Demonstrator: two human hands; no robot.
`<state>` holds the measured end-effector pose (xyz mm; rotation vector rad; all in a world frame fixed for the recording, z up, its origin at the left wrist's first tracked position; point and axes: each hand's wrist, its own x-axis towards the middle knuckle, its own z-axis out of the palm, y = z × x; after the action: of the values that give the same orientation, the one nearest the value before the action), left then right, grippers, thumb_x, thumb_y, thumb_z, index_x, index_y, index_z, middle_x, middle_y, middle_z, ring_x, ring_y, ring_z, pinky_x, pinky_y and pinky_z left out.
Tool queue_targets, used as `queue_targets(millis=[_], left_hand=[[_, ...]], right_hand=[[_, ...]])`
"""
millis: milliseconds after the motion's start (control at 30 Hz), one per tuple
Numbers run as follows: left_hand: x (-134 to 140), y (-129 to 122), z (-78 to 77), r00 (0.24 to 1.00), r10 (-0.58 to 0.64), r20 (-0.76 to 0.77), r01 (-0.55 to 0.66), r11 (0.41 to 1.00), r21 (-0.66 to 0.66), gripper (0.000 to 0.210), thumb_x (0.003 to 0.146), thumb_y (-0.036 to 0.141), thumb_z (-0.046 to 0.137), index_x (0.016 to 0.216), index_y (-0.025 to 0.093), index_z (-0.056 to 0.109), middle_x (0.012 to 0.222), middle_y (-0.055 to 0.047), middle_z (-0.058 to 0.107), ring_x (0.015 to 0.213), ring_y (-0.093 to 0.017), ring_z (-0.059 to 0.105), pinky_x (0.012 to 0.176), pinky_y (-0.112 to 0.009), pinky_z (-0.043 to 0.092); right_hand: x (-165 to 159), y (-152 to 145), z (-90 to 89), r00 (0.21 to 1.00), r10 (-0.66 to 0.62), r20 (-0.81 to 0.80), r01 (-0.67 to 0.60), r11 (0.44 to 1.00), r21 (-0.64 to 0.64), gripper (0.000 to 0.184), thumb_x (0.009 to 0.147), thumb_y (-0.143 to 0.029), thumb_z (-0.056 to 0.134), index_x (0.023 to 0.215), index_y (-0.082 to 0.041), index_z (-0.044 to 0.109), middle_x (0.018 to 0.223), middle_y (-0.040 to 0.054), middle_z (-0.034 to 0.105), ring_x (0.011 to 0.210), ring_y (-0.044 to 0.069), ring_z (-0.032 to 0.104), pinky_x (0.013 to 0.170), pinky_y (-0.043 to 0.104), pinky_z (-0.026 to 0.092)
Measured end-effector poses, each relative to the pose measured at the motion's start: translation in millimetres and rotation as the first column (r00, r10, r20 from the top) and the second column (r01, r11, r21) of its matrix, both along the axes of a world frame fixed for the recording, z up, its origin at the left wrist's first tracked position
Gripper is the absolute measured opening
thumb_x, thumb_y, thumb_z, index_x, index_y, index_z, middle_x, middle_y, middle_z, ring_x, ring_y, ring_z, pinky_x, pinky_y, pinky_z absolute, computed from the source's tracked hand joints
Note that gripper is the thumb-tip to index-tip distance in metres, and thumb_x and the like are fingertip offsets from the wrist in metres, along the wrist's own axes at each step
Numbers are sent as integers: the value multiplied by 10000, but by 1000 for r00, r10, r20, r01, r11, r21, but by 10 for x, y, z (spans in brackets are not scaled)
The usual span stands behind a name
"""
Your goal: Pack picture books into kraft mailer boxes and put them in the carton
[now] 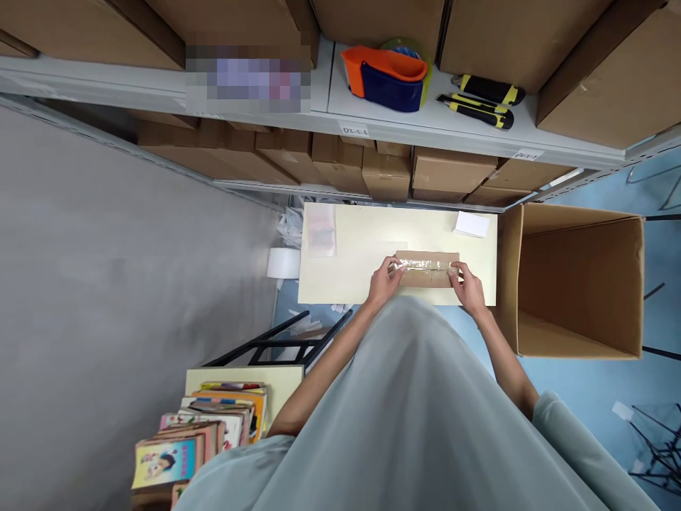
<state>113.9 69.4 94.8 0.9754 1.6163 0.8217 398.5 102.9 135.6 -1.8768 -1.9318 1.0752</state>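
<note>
A small brown cardboard box (427, 279) lies at the front of the pale table (362, 284), with shiny clear tape running along its top. My left hand (385, 279) grips the box's left end, thumb on the taped face. At the opposite end my right hand (468, 286) holds the box between thumb and fingers. Behind the box, toward the table's right, is a white folded paper or small white box (472, 224). A clear plastic sleeve or bag (322, 231) lies flat on the table's left side.
A large open cardboard box (579, 284) stands right of the table. Above the table, a shelf (340, 106) bears an orange and blue tape dispenser (391, 81) and several utility knives (479, 106). Stacked books (207, 433) sit lower left, near a white roll (284, 263).
</note>
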Motion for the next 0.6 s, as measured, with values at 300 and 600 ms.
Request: queue_targets(millis=[300, 600], left_hand=[[389, 141, 40, 988, -121, 101, 122, 993, 2, 192, 1033, 443, 665, 1116, 276, 621, 1392, -81, 741, 1269, -260, 751, 937, -324, 594], [759, 299, -77, 978, -202, 52, 200, 979, 41, 142, 1039, 385, 656, 1129, 277, 633, 1413, -76, 700, 1287, -275, 720, 941, -341, 595]], right_hand=[[393, 51, 87, 984, -94, 155, 80, 993, 92, 516, 1106, -675, 406, 1335, -282, 651, 984, 93, 824, 858, 337, 807, 781, 408, 578], [754, 75, 16, 977, -146, 154, 137, 988, 66, 488, 1106, -652, 405, 1323, -290, 649, 833, 42, 768, 742, 304, 758, 748, 388, 563]])
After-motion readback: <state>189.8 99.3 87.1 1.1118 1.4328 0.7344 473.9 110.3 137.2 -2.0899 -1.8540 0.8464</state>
